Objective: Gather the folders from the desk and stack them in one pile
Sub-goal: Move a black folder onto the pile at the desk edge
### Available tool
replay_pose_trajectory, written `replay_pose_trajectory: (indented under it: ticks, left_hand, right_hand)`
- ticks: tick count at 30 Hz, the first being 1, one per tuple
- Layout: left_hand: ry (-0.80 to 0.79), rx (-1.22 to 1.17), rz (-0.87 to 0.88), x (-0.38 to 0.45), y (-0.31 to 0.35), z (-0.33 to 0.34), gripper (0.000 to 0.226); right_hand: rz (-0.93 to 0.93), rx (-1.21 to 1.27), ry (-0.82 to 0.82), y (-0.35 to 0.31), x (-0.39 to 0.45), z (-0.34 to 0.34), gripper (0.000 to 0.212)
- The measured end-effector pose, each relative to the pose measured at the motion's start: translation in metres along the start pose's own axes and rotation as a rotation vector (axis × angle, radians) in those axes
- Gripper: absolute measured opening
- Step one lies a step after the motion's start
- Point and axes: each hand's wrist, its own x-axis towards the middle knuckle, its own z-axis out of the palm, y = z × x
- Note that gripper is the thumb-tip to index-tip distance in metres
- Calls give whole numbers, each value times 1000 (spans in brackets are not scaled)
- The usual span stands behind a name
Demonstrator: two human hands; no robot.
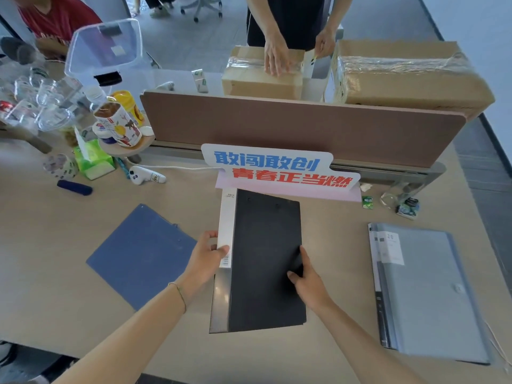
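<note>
The desk [335, 245] bears three folders. One grey folder [432, 297] lies right of the one black folder [266, 239], and one blue folder [138, 253] lies left of it. Two hands grasp the black folder: left hand [206, 256] at its spine, right hand [307, 281] at its right edge.

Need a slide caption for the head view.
The left hand and right hand hold the black folder by its sides, between a blue folder and a grey folder on the desk.

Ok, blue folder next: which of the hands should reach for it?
Probably left. The left hand grips the black folder on the side nearest the blue folder; the right hand holds its far edge.
</note>
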Motion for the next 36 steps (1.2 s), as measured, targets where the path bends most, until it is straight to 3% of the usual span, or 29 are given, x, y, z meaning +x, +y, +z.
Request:
replay_pose_trajectory:
  ticks: [3,12,26,36]
  left_hand:
    - [18,-14,-1,-6,4,11,33]
    - [-39,-151,-43,-24,23,84,30]
    - [-214,28,81,-60,71,265,29]
    - [-285,178,96,-73,68,358,35]
  right_hand:
    - [-16,141,69,-5,-5,-21,78]
    - [-137,-33,304,10,-30,-96,80]
    - [4,-158,581,121,-69,-237,74]
    - [145,-197,608,196,-67,-294,64]
